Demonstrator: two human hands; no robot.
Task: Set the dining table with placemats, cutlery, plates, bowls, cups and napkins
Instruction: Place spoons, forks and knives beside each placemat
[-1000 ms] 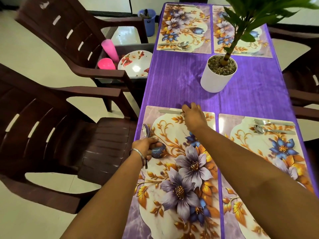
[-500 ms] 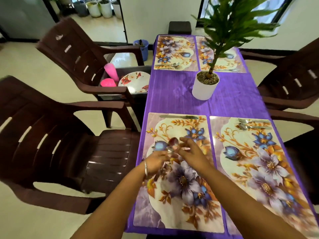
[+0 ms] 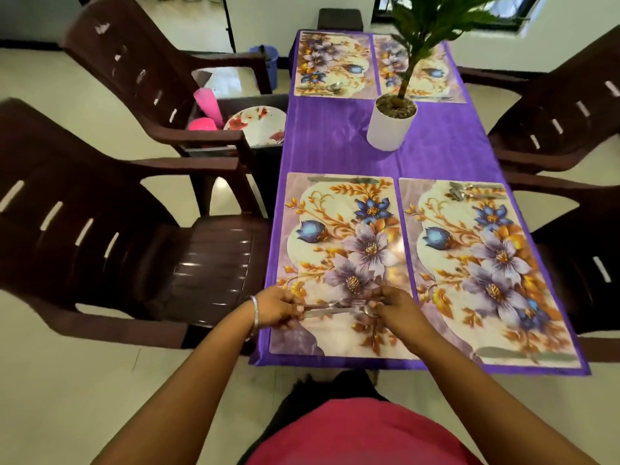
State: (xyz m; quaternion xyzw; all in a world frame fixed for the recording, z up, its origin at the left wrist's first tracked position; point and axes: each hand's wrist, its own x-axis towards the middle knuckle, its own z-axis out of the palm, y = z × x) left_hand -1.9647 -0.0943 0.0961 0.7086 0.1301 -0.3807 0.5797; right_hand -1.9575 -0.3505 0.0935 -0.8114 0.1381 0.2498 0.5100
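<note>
Where purple cloth covers the table [image 3: 339,142], four floral placemats lie; the near-left placemat [image 3: 339,263] carries a knife [image 3: 339,179] at 12 o'clock. Left hand [image 3: 275,307] and right hand [image 3: 397,305] both pinch shiny spoon and fork [image 3: 339,307] at 6 o'clock.

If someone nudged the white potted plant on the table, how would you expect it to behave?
The potted plant probably tips sooner than it slides: its stem and leaves rise well above a narrow white pot. The gravel fill likely weights the base somewhat. The glossy purple tablecloth may let it skid or bunch.
</note>
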